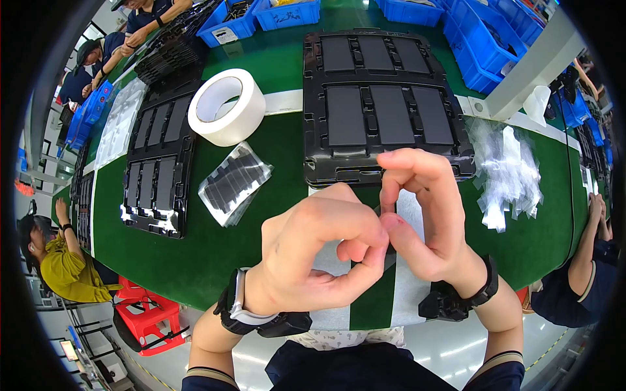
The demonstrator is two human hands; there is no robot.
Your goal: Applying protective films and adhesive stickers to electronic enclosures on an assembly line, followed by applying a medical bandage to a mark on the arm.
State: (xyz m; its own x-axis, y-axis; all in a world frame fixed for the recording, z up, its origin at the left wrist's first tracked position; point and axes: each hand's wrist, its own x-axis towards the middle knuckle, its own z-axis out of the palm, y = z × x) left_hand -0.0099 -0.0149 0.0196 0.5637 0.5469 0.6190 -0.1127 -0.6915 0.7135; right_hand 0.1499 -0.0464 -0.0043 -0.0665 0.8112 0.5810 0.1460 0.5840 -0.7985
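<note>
At lower centre of the frame, the left hand [313, 254] and right hand [424, 215] meet fingertip to fingertip over the green worktop [261, 215]; both grips are pinched nearly closed, but what they hold is too small to tell. Just above sits a black tray [385, 104], long axis running up the frame. A tape roll [226, 106], a wrapped pack [233, 182] and another tray [156, 166] lie upper left, clear bags [505, 173] right.

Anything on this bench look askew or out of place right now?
One clear bag of dark panels lies loose and skewed on the green table, between the tape roll and the left tray. Clear film strips sit in a jumbled heap at right. The stacked trays look square.
</note>
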